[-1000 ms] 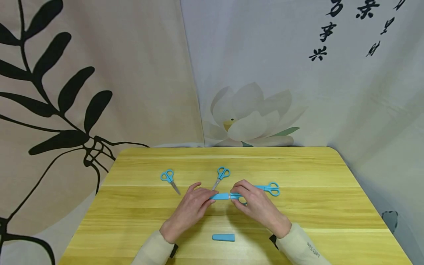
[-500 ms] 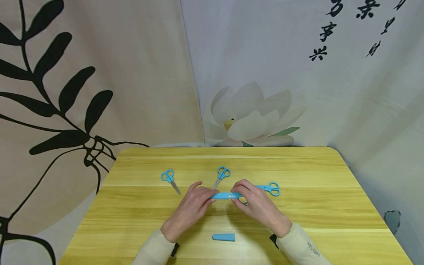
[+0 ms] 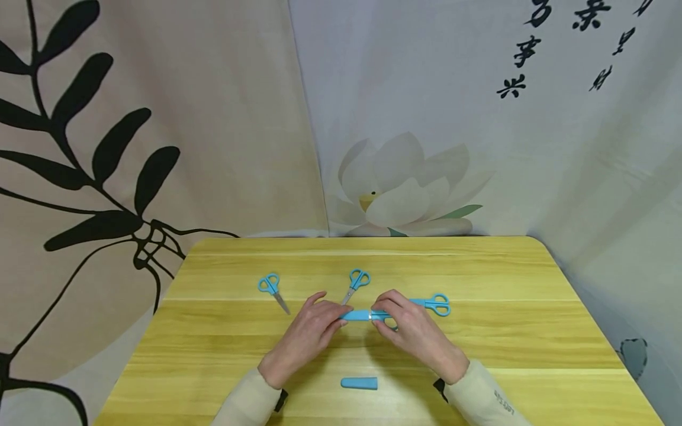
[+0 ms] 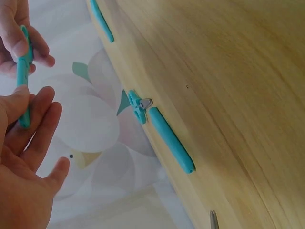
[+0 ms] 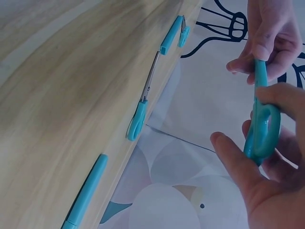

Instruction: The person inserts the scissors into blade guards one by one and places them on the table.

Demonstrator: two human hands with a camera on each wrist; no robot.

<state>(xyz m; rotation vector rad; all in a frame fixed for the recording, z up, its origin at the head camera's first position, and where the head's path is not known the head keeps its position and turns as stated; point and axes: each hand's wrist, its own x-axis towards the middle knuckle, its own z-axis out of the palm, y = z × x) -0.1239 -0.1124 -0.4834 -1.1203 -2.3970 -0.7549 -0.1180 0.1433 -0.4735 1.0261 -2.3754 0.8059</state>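
Above the table, my left hand (image 3: 311, 328) pinches a blue blade cover (image 3: 355, 315) between thumb and fingers. My right hand (image 3: 412, 328) grips the blue handles of a pair of scissors (image 5: 265, 129), whose blades are in the cover. A thin pale strip shows between cover and handles. In the left wrist view, the left hand's (image 4: 33, 167) other fingers spread away from the cover. Two uncovered pairs of scissors, one at left (image 3: 273, 290) and one in the middle (image 3: 357, 281), lie farther back. A covered pair (image 3: 438, 304) lies partly behind the right hand.
A loose blue cover (image 3: 359, 383) lies near the table's front. Another cover (image 4: 171, 140) lies beside the middle scissors, hidden behind the left hand in the head view. The wooden table (image 3: 479, 266) ends at a printed curtain (image 3: 240, 118).
Both hands stay nearly still. The gap between the held cover and the scissors' handles looks slightly narrower than a second ago.
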